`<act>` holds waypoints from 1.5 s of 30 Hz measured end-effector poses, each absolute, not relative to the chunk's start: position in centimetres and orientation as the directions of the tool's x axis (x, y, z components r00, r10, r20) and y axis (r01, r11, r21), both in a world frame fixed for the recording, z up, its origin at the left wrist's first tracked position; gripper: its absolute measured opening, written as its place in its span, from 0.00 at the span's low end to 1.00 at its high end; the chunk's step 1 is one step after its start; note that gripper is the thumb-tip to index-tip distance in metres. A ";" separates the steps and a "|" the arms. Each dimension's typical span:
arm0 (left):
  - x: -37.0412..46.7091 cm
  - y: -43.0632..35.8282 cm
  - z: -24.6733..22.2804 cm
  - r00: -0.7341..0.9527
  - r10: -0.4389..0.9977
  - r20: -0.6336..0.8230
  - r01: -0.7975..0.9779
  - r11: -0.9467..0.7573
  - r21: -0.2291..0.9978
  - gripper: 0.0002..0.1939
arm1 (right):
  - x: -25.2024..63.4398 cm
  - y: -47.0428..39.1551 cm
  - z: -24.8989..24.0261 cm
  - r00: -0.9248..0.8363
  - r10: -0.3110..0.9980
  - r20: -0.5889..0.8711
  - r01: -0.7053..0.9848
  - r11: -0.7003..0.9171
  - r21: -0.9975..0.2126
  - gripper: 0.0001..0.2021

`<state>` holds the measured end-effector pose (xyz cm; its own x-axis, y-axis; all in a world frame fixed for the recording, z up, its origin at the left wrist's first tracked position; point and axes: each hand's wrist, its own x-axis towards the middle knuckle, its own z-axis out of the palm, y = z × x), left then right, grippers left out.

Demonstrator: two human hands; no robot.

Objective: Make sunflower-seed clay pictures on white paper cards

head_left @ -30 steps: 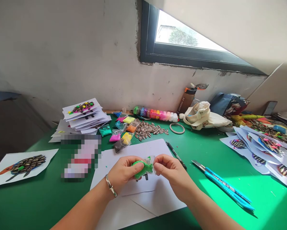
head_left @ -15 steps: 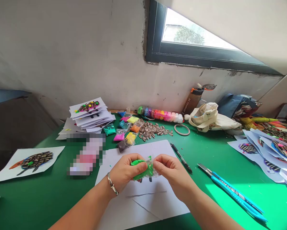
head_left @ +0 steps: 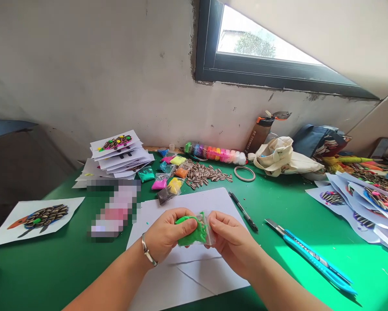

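A clear plastic bag of green modelling clay (head_left: 192, 233) is held between my hands, above white paper sheets (head_left: 194, 276). My left hand (head_left: 171, 231), with a silver bracelet on its wrist, grips the clay-filled end, thumb on top. On the other side my right hand (head_left: 228, 235) pinches the clear, flat end of the bag between thumb and fingers. Two thin grey lines cross the paper below. Beyond the paper lie small bags of coloured clay, among them a yellow one (head_left: 175, 185), and a heap of striped sunflower seeds (head_left: 205, 173).
A black pen (head_left: 243, 211) and a blue utility knife (head_left: 313, 255), blade exposed, lie to the right. Stacked seed pictures (head_left: 119, 162) stand back left, more (head_left: 359, 207) at right. Behind are a tape ring (head_left: 244, 173), a bottle (head_left: 259, 134) and a cloth bag (head_left: 278, 157).
My fingers have shifted on the bag, and its clear end now shows flatter and more spread out beside my right hand. The whole view has moved slightly.
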<state>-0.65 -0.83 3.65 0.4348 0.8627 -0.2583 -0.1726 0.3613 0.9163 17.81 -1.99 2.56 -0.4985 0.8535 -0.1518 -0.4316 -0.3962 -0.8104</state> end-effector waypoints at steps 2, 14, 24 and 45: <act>-0.7 -0.9 3.7 0.454 0.854 -0.254 -0.186 0.369 0.911 0.22 | 17.8 -2.1 2.4 -0.518 0.841 -0.155 -0.446 -0.421 -0.790 0.14; -0.8 -1.0 3.4 0.474 0.819 -0.323 -0.205 0.459 0.865 0.21 | 18.2 -2.0 2.2 -0.513 0.847 -0.141 -0.342 -0.352 -0.871 0.14; -1.0 -1.2 3.1 0.554 0.769 -0.319 -0.203 0.496 0.844 0.19 | 18.2 -2.1 2.3 -0.554 0.825 -0.111 -0.365 -0.361 -0.858 0.09; -0.3 -1.6 2.8 0.637 0.767 -0.079 -0.467 0.465 0.753 0.09 | 17.6 -2.7 1.9 -0.661 0.748 -0.062 -0.477 -0.482 -0.735 0.11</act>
